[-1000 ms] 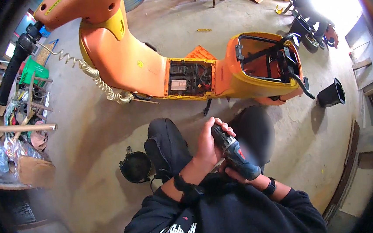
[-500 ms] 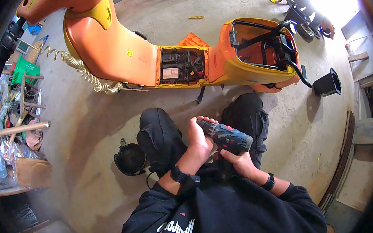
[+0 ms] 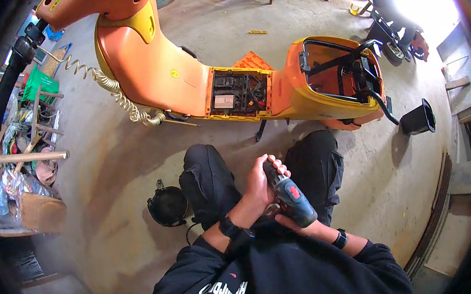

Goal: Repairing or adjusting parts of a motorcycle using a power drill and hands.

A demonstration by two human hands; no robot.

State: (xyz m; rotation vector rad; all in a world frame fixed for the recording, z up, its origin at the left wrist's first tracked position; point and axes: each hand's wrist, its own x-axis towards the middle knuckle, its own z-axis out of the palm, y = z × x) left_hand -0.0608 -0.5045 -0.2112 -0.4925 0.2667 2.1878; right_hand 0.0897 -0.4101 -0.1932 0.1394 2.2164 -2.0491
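Both your hands are on the cordless drill (image 3: 289, 193), which sits right above your lap between your knees, nose pointing up and away from you toward the scooter. Your left hand (image 3: 261, 186) is wrapped around the front end of it, fingers (image 3: 279, 169) curled tight over the top, wrist bent in with a black watch (image 3: 235, 231) on it. Your right hand (image 3: 285, 217) is mostly hidden under the drill's blue body, so you can't really tell how its fingers sit, only that it's cupping the drill from below.

Just left of your left knee there's a round black headlight housing (image 3: 167, 206) on the concrete. Well ahead of your hands lies the orange scooter (image 3: 186, 79), its floor panel off and the wiring bay (image 3: 239, 92) showing.
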